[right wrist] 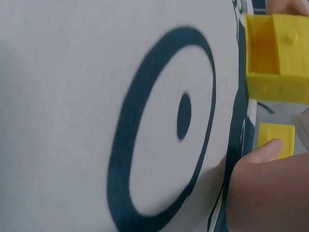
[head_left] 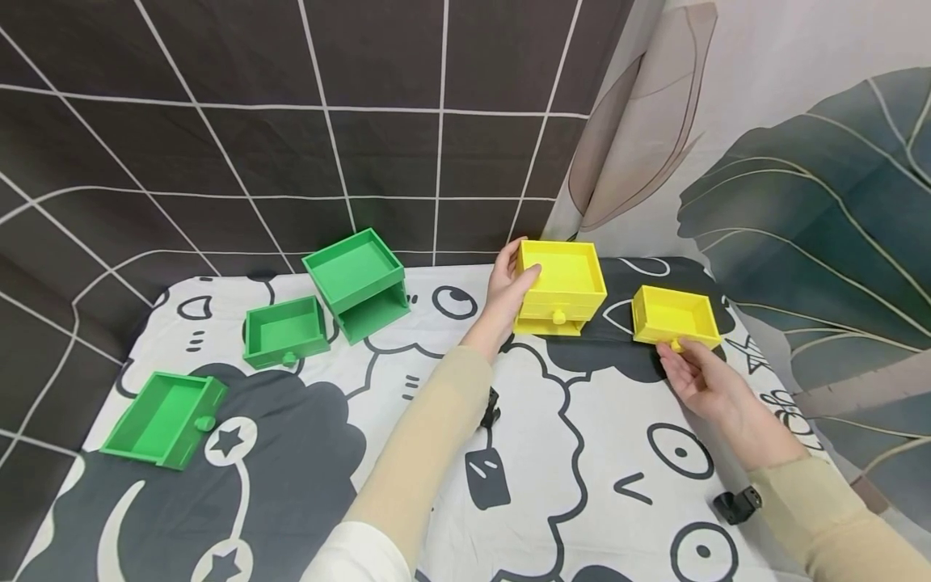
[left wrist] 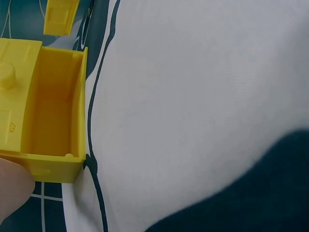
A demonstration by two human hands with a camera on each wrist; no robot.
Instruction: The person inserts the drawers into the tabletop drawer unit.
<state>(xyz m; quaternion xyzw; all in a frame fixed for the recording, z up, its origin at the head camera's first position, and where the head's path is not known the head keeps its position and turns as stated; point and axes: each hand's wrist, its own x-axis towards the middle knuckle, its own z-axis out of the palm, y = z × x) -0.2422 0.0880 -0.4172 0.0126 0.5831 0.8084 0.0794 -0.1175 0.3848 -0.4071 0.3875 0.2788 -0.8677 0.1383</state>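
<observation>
My left hand (head_left: 503,297) grips a small yellow cabinet (head_left: 562,271) by its left side, thumb over the top rim. A knobbed drawer front (head_left: 558,305) fills its upper slot, while the lower slot (left wrist: 54,104) stands open in the left wrist view. To the right, a loose yellow drawer (head_left: 676,314) has its knob towards me. My right hand (head_left: 701,384) pinches that knob between thumb and fingers. In the right wrist view, the thumb partly covers the drawer's front, and the cabinet (right wrist: 277,89) appears above it.
A green cabinet (head_left: 360,271) with an open lower slot stands left of the yellow one. Two loose green drawers, a nearer one (head_left: 163,416) and a farther one (head_left: 285,330), lie at left. Patterned cloth (head_left: 451,396) covers the table; dark gridded fabric (head_left: 385,153) hangs behind.
</observation>
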